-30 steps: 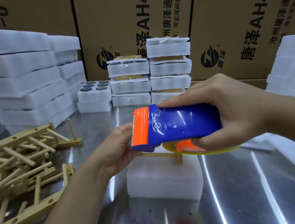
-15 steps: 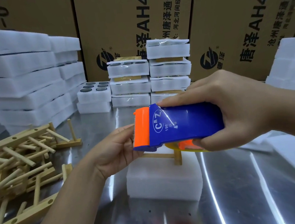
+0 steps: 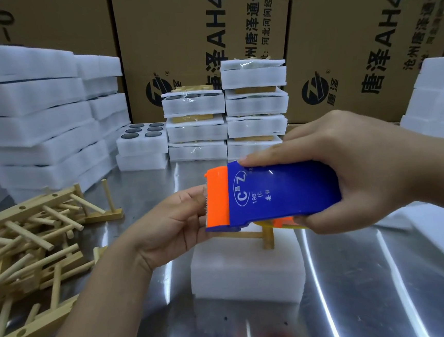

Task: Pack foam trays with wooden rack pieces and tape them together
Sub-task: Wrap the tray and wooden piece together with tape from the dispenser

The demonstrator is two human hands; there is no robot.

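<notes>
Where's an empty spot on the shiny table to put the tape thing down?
The metal table is bare between the middle foam tray and the loose foam sheet at right, and in front of that tray at the near edge. The left is crowded with wooden rack pieces, the back with taped tray stacks.

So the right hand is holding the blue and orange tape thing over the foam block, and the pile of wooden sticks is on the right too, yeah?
Not quite. The pile of wooden sticks lies on the left, not the right; the head view shows it. The rest is fine: the right hand holds the blue and orange tape thing over the foam block.
</notes>
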